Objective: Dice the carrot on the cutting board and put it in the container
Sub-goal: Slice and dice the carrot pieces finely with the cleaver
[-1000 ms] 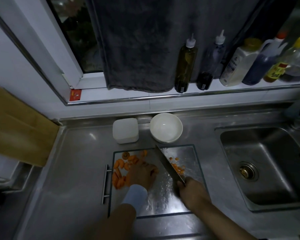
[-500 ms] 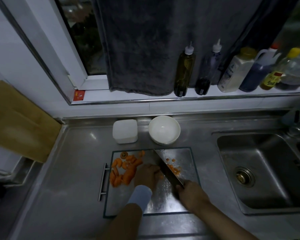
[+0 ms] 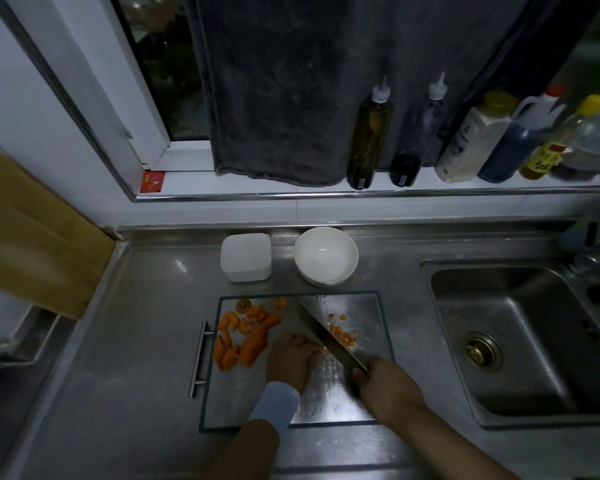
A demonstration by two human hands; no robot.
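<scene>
**Head view: knife down beside the curled left hand**

We look down on a steel desk (image 3: 136, 341) with a glass cutting board (image 3: 371, 306) at its middle. Our left hand (image 3: 293, 358) sits on the board with its fingers curled over a carrot piece (image 3: 323, 350), of which only an orange edge shows at the fingertips. Our right hand (image 3: 388, 386) is wrapped round the handle of the knife (image 3: 329, 336). The blade runs from that hand toward eleven o'clock and touches the left knuckles.

Uncut carrot slices (image 3: 246, 337) lie in a loose heap on the board at nine to eleven o'clock of the left hand. The diced bits (image 3: 343, 336) lie just across the blade, at two o'clock of that hand.

Off the board at twelve o'clock stand a white square container (image 3: 246, 257) and, just beside it at its three o'clock, a white bowl (image 3: 325, 255). Neither holds any carrot that we can see. The sink (image 3: 534, 341) lies at three o'clock of the board.
</scene>
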